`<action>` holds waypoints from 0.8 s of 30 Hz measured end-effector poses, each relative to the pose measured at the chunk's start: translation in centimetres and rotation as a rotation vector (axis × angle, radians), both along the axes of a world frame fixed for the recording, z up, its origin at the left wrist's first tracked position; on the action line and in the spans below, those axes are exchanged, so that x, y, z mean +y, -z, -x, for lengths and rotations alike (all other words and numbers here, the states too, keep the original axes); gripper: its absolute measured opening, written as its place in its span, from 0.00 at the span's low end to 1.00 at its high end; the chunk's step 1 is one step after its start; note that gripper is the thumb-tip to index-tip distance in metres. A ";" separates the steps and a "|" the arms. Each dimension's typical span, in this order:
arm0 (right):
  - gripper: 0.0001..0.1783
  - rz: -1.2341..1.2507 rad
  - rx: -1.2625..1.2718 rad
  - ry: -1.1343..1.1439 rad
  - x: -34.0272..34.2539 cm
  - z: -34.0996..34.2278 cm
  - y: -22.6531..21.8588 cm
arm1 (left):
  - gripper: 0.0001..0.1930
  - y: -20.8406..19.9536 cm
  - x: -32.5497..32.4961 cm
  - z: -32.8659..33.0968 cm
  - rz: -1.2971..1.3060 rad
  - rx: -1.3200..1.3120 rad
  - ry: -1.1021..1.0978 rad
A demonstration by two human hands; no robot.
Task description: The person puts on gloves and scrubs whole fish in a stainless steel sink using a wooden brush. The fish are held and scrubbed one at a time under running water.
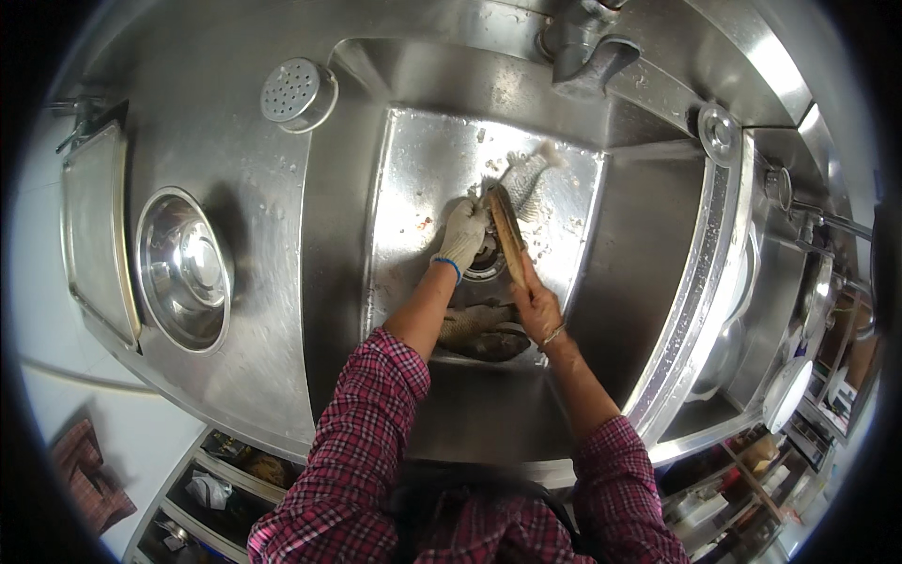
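A silvery scaled fish [526, 183] lies in the steel sink [348, 282], its tail pointing to the far right. My left hand [463, 233], in a white knit glove, is closed at its near end, where the head is mostly hidden. Bare, my right hand [538, 308] grips a long wooden-handled tool [508, 233] laid aslant against the fish; its working face is turned from view. Below the drain [484, 265], between my forearms, more brownish fish [479, 331] rest on the sink bottom, partly covered by my arms. Loose scales and bits are scattered around.
A faucet [590, 68] reaches over the sink's far edge. On the left counter stand a perforated metal strainer [293, 92], a steel bowl [185, 268] and a leaning metal tray [99, 226]. Rightward, a ridge divides off another basin with dishes [787, 395]. A round drain cover [719, 132] sits at its far corner.
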State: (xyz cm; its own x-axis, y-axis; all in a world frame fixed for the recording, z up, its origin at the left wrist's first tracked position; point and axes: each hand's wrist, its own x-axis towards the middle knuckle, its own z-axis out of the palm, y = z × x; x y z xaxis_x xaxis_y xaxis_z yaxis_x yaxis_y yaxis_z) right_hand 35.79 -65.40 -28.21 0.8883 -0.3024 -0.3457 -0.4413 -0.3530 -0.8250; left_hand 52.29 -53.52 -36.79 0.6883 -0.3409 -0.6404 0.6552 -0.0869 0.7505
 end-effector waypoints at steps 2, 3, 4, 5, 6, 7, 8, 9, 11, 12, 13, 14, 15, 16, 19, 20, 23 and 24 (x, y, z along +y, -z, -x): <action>0.33 -0.100 -0.075 0.026 0.0 1.7 1.4 | 0.08 -0.3 -0.1 0.1 -0.028 -0.007 0.056; 0.33 -0.279 0.080 0.089 -0.7 1.7 0.2 | 0.08 -3.3 -0.6 0.3 0.049 0.076 -0.036; 0.33 -0.461 0.203 0.164 -1.1 1.6 -1.1 | 0.08 -2.6 -0.8 0.5 -0.022 0.029 0.034; 0.33 -0.638 0.321 0.239 -1.1 0.7 -2.8 | 0.07 -2.0 -0.3 0.1 -0.105 -0.033 0.090; 0.33 -0.694 0.347 0.254 -1.3 0.5 -3.4 | 0.07 -1.5 -0.1 -0.1 -0.182 -0.091 0.148; 0.33 -0.750 0.374 0.270 -1.7 0.4 -3.8 | 0.07 -1.0 0.0 0.0 -0.143 -0.086 0.114; 0.33 -0.808 0.400 0.284 -2.0 0.1 -4.4 | 0.07 -0.7 -0.1 0.0 -0.106 -0.083 0.080; 0.32 -0.768 0.451 0.272 -2.1 -0.3 -5.2 | 0.07 -0.3 0.0 0.0 -0.071 -0.080 0.044; 0.31 -0.767 0.516 0.295 -2.7 -0.5 -6.4 | 0.07 -0.5 0.2 0.3 -0.089 -0.029 0.067; 0.30 -0.762 0.544 0.311 -3.3 -0.7 -6.7 | 0.07 -0.9 0.0 0.2 -0.093 -0.006 0.082; 0.30 -0.722 0.535 0.284 -4.0 -1.1 -6.3 | 0.07 -1.3 0.0 -0.2 -0.072 0.017 0.076; 0.30 -0.689 0.491 0.305 -4.2 -1.1 -5.8 | 0.07 -1.8 -0.1 -0.4 -0.086 -0.012 0.116; 0.30 -0.657 0.447 0.326 -4.3 -1.2 -5.3 | 0.07 -2.3 -0.2 -0.6 -0.101 -0.040 0.155; 0.31 -0.625 0.403 0.347 -4.3 -1.3 -4.9 | 0.07 -2.7 -0.4 -0.8 -0.116 -0.068 0.194; 0.32 -0.450 0.387 0.269 -3.2 -2.5 -3.9 | 0.14 -2.7 0.2 -0.9 0.049 -0.058 0.127; 0.32 -0.416 0.371 0.240 -3.1 -2.3 -3.3 | 0.17 -2.7 0.1 -0.8 0.110 -0.050 0.105; 0.33 -0.341 0.219 0.126 -2.3 -1.3 -1.7 | 0.24 -2.2 0.1 -1.1 -0.038 -0.168 0.248; 0.33 -0.309 0.191 0.078 -2.2 -1.2 -1.7 | 0.25 -1.7 0.3 -1.3 -0.116 -0.231 0.306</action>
State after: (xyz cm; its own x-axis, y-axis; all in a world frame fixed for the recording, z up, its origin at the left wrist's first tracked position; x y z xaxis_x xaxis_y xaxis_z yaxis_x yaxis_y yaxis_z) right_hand 36.99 -67.56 -26.47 0.7776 -0.2221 -0.5883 -0.6130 -0.0592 -0.7879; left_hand 53.56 -53.21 -35.13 0.6965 -0.4870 -0.5270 0.4012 -0.3446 0.8487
